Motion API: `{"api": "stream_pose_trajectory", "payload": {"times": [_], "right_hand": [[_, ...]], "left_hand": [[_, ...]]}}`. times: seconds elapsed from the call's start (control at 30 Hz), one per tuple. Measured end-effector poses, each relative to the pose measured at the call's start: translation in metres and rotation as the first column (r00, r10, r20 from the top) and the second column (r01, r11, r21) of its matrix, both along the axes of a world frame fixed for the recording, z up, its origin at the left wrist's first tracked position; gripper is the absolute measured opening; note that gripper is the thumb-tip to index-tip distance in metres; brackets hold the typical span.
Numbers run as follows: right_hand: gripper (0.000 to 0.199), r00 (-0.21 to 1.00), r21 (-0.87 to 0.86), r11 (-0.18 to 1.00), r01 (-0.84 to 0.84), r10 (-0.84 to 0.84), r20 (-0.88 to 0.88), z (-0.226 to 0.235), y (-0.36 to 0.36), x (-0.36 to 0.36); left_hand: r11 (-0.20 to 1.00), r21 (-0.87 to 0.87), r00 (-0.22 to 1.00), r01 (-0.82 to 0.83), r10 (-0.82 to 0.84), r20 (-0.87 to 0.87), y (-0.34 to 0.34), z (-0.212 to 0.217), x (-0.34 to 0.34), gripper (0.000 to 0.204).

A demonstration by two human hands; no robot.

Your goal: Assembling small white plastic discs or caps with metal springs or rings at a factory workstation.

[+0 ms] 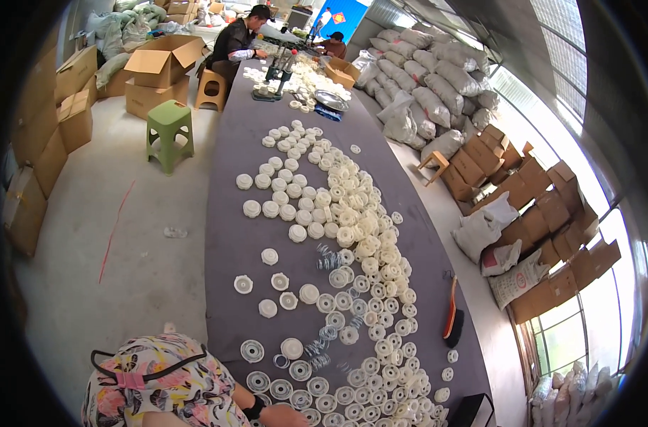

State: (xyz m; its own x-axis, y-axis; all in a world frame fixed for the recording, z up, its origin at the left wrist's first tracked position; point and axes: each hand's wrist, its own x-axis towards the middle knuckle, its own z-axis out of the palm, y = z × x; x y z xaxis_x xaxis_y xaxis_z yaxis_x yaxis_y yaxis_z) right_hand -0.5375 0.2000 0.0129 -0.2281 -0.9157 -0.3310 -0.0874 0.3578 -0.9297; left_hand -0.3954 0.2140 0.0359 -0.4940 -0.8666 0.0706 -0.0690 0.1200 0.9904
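Observation:
At the lower edge is my left hand (285,416), its wrist in a black band (253,408), reaching in from the left beside floral cloth (167,388). The frame cuts off its fingers, so whether it holds anything is hidden. Close around it are translucent round plastic parts (280,389) with ringed centres. Out of view is my right hand. Up the table, white round caps (269,256) stand left of a long heap of cream plastic rings (367,245). Metal coil springs (329,257) lie among the parts.
A grey-covered table (231,156) runs away from me. On its right lies a red-and-black brush (452,320); a hand press (278,75) and a metal pan (332,100) stand farther off. Two people work beyond. A green stool (170,135), cartons (160,67) and sacks (455,78) flank the table.

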Motion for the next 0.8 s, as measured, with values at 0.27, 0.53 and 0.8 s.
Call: {"api": "stream_pose_trajectory", "payload": {"times": [0.27, 0.53, 0.8], "right_hand": [[0.038, 0.982, 0.061, 0.98, -0.188, 0.185, 0.047, 0.011, 0.018, 0.038], [0.04, 0.946, 0.132, 0.937, -0.323, 0.317, 0.065, 0.041, 0.069, 0.023], [0.02, 0.949, -0.246, 0.958, -0.145, 0.064, -0.309, 0.082, 0.094, -0.014]], "left_hand": [[0.983, -0.142, 0.946, -0.12, 0.157, 0.282, 0.055, -0.01, 0.045, 0.052], [0.966, 0.037, 0.938, -0.256, 0.239, 0.249, 0.077, -0.008, 0.042, 0.055], [0.719, 0.68, 0.974, 0.141, 0.023, -0.226, 0.061, 0.027, -0.012, 0.057]]}}
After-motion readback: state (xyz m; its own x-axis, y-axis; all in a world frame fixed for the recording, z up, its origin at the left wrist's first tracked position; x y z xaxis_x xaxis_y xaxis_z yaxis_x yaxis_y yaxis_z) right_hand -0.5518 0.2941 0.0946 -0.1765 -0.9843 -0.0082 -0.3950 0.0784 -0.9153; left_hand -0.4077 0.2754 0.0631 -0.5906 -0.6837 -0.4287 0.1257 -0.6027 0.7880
